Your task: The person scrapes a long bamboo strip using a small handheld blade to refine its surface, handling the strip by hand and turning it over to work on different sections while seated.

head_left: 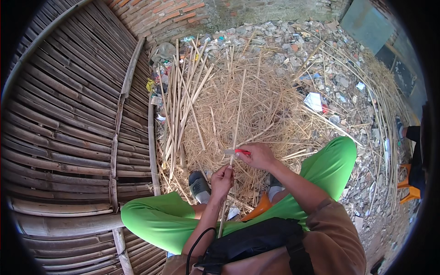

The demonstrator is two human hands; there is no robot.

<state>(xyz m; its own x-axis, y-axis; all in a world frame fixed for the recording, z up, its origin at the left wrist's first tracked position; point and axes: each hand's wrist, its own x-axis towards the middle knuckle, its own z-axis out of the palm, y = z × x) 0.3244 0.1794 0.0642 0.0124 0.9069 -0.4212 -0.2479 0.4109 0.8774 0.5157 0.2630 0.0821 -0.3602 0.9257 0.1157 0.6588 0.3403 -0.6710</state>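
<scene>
A long, thin bamboo strip (pixel 239 107) runs from my lap away over the shavings. My left hand (pixel 222 182) is closed round it in front of my lap, thumb uppermost. Just beyond, my right hand (pixel 259 156) grips a red-handled knife (pixel 241 151). Its short grey blade points left and lies across the strip, seemingly touching it. The strip's near end passes below my left hand toward the black bag (pixel 252 240) at my waist. Pale bamboo shavings (pixel 256 98) are heaped on the ground beyond both hands.
Several cut bamboo strips (pixel 176 110) lie left of the shavings, beside a slatted bamboo wall (pixel 78 123). Rubble (pixel 348 110) and litter spread to the right. A brick wall (pixel 174 16) stands at the back. Another person's leg (pixel 413 134) and an orange stool (pixel 408 185) show far right.
</scene>
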